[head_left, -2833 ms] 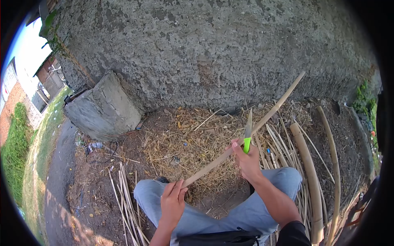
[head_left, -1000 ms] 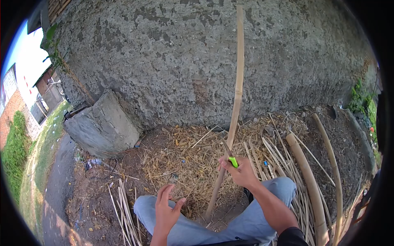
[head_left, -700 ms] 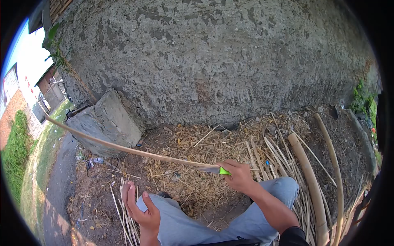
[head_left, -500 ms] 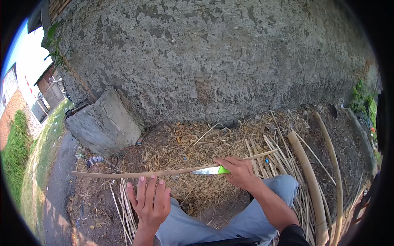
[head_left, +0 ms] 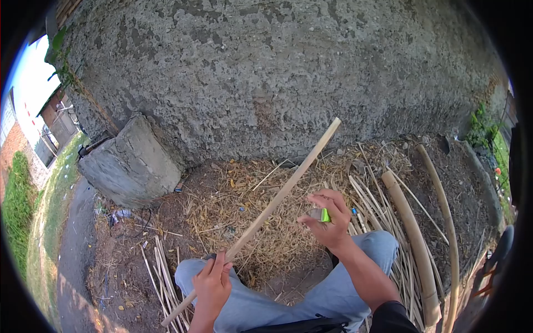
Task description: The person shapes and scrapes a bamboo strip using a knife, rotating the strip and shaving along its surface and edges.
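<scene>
My left hand (head_left: 212,288) is closed around a long flat bamboo strip (head_left: 284,193) near its lower end. The strip slants from beside my left knee up and away to the right, its pale far end in front of the wall. To the right of the strip, apart from it, my right hand (head_left: 336,228) grips a knife with a bright green handle (head_left: 325,215). A short grey bit of blade shows between thumb and fingers; the rest cannot be made out.
Split bamboo strips (head_left: 162,277) lie by my left leg, and more strips (head_left: 383,213) by my right. Farther right are a thick bamboo pole (head_left: 410,238) and a thinner one (head_left: 444,205). A concrete block (head_left: 133,164) stands against the rough wall (head_left: 277,72). Shavings (head_left: 266,222) cover the ground.
The bamboo strip has swung from level to a steep slant. My left hand has gone from open fingers to a grip on it. My right hand with the knife has come off the strip.
</scene>
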{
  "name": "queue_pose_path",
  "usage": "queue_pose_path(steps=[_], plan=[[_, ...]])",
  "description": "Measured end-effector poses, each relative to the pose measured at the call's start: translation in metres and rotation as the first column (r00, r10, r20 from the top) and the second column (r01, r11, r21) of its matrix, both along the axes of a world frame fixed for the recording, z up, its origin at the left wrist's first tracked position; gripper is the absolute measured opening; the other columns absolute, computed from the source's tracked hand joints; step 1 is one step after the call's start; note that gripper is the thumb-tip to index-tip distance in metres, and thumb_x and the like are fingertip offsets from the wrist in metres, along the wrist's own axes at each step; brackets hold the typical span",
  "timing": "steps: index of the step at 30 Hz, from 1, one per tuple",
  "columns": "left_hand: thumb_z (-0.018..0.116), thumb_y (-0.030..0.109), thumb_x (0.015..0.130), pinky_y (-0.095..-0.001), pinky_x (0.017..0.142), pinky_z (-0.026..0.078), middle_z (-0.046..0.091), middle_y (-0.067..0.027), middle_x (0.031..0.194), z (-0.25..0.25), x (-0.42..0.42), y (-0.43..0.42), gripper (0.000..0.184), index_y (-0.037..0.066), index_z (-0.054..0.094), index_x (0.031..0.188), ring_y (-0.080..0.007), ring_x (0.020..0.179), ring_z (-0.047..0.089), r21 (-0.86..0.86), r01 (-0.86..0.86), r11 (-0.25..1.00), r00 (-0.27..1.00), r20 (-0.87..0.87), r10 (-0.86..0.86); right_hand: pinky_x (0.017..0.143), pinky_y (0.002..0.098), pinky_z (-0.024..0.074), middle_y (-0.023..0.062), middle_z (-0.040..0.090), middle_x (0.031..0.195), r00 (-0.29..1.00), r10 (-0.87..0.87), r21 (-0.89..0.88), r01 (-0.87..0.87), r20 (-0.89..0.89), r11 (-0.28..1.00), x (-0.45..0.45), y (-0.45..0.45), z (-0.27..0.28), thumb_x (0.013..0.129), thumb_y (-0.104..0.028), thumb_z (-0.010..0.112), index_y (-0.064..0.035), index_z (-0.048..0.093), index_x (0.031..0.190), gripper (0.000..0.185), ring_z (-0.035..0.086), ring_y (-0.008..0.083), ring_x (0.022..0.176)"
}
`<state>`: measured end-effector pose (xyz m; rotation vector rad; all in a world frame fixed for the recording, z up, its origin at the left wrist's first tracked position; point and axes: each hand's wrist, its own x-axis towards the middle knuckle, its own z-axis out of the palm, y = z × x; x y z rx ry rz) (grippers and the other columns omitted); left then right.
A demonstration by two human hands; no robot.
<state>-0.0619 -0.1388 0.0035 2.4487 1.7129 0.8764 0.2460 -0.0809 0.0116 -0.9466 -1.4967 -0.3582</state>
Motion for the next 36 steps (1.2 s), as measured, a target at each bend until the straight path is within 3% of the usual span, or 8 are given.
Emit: queue_pose_path(steps=[3,6,10,13,18,29,31,36], plan=[[0.066,0.012,0.093,-0.0355,0.052,0.044,0.063,-0.0136,0.075,-0.009,0.002,-0.002,0.028,0.0,0.066,0.118,-0.0267,0.055,0.057,-0.08,0.023,0.996,0.978,0.208,-0.006,0.054,0.0335,0.0514,0.0078,0.066,0.079,0.954,0.04,-0.345,-0.147,-0.298,0.927,0.01,-0.003,-0.024,0.086,-0.029,0.078,-0.0042,0.065,0.113,0.039,0.067,0.0236,0.064],[0.065,0.013,0.095,-0.0328,0.05,0.042,0.061,-0.0131,0.072,-0.012,0.006,-0.006,0.028,-0.002,0.065,0.119,-0.0221,0.053,0.055,-0.153,0.086,0.984,0.924,0.381,-0.022,0.052,0.035,0.0511,0.0102,0.064,0.071,0.989,-0.016,-0.541,-0.068,-0.149,0.838,0.001,-0.003,-0.036,0.089,-0.03,0.075,-0.0036,0.063,0.115,0.039,0.066,0.0267,0.061],[0.063,0.018,0.099,-0.0268,0.052,0.037,0.053,-0.0036,0.066,-0.019,0.014,-0.01,0.032,-0.005,0.064,0.123,-0.007,0.06,0.045,-0.329,0.159,0.931,0.845,0.533,0.044,0.047,0.036,0.048,0.0093,0.064,0.071,0.991,0.111,-0.554,-0.134,-0.074,0.822,-0.034,-0.019,-0.035,0.09,-0.029,0.073,-0.0049,0.066,0.111,0.033,0.065,0.027,0.057],[0.062,0.019,0.1,-0.0261,0.051,0.034,0.049,-0.0007,0.064,-0.02,0.019,-0.016,0.033,-0.004,0.065,0.122,-0.0053,0.059,0.041,-0.378,0.155,0.913,0.845,0.529,0.075,0.044,0.0331,0.0439,0.0084,0.064,0.071,0.973,0.228,-0.425,-0.187,0.047,0.886,-0.045,-0.026,-0.036,0.09,-0.018,0.072,-0.0022,0.07,0.101,0.02,0.06,0.0205,0.051],[0.062,0.021,0.101,-0.0257,0.05,0.032,0.045,0.0014,0.061,-0.021,0.02,-0.022,0.032,-0.004,0.068,0.119,-0.0048,0.057,0.038,-0.327,0.163,0.931,0.832,0.553,0.048,0.04,0.0315,0.0421,0.0018,0.062,0.066,0.983,0.065,-0.445,0.019,0.173,0.895,-0.03,-0.019,-0.024,0.083,-0.026,0.078,-0.0062,0.072,0.095,0.023,0.057,0.017,0.048],[0.062,0.019,0.1,-0.0263,0.048,0.031,0.04,0.0,0.059,-0.028,0.013,-0.034,0.026,-0.002,0.071,0.113,-0.0051,0.054,0.037,-0.346,0.166,0.924,0.801,0.594,0.079,0.04,0.0314,0.0398,0.0029,0.06,0.062,0.985,0.058,-0.307,-0.006,0.16,0.952,-0.044,-0.025,-0.025,0.081,-0.022,0.079,-0.0052,0.071,0.089,0.02,0.054,0.0168,0.044],[0.061,0.023,0.101,-0.0227,0.053,0.039,0.054,0.0005,0.06,-0.027,0.012,-0.037,0.031,-0.006,0.072,0.106,-0.0043,0.056,0.047,-0.389,0.155,0.908,0.803,0.586,0.114,0.041,0.0315,0.0404,0.0029,0.06,0.062,0.985,0.063,-0.312,-0.01,0.161,0.95,-0.043,-0.025,-0.024,0.081,-0.021,0.079,-0.0051,0.071,0.089,0.02,0.054,0.0169,0.044],[0.06,0.023,0.101,-0.0227,0.053,0.04,0.055,-0.0004,0.061,-0.02,0.014,-0.039,0.031,-0.006,0.071,0.103,-0.0049,0.057,0.048,-0.379,0.161,0.911,0.807,0.582,0.1,0.04,0.0309,0.0389,0.0026,0.058,0.06,0.988,0.028,-0.275,0.016,0.155,0.961,-0.042,-0.022,-0.018,0.082,-0.024,0.078,-0.0068,0.071,0.085,0.019,0.053,0.0165,0.044]])
